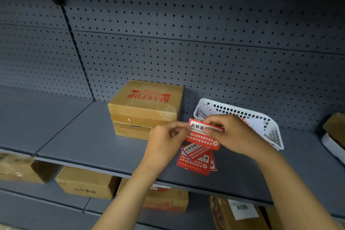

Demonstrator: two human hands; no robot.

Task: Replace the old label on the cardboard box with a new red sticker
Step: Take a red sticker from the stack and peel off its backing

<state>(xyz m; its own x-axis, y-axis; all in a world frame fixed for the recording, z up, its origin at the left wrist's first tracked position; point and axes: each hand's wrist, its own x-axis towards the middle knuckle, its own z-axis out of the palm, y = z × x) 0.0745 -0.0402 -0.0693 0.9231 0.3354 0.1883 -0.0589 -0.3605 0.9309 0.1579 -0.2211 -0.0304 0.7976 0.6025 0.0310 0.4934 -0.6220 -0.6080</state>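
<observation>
Head view: left hand (166,142) and right hand (233,134) both pinching a red sticker (202,137), apparently peeling it, just before the cardboard box (143,108) on the shelf (84,136). No new sticker on the box yet; applying remains. Spare stickers (196,162) lying below.
</observation>
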